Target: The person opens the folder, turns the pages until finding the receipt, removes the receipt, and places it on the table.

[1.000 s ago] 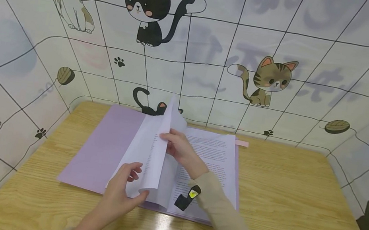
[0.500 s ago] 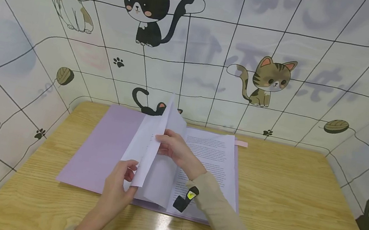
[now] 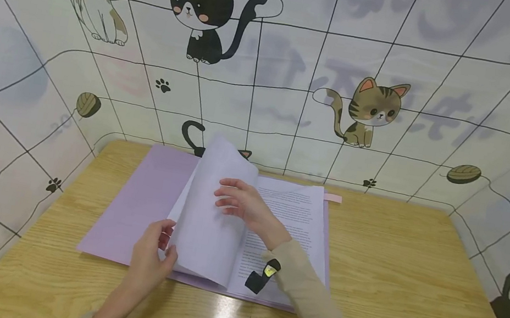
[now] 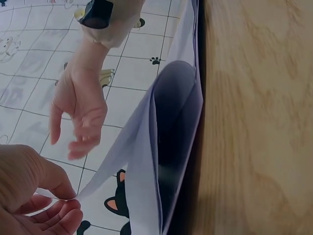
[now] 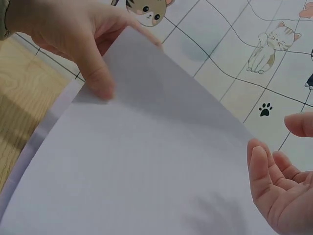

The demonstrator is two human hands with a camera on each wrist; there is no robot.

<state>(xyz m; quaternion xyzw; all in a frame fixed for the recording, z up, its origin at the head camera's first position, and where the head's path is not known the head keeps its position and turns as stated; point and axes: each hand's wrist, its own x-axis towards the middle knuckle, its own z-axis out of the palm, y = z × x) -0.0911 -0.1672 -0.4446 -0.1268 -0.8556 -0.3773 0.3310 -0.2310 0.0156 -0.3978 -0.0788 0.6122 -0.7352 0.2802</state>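
A purple folder (image 3: 131,212) lies spread on the table, with white printed sheets inside. One white page (image 3: 209,241) stands lifted and curved, leaning over to the left. My left hand (image 3: 151,255) pinches its free edge near the lower corner between thumb and fingers; the left wrist view shows this grip of the hand (image 4: 36,191) too. My right hand (image 3: 247,207) is just in front of the page's blank side, its fingers loosely spread and holding nothing. Whether those fingers touch the paper is hard to tell. Printed text (image 3: 284,208) shows on the right-hand sheet.
Under the folder is a wooden table (image 3: 394,292). A pink tab (image 3: 334,198) sticks out at the folder's right edge. Behind the table hangs a white gridded backdrop (image 3: 283,108) with cartoon cats. A black strap (image 3: 261,277) is at the right wrist.
The page has swung left, its blank side now facing me. My left hand has taken its edge and moved left with it. My right hand has let go of the page, fingers loosened.
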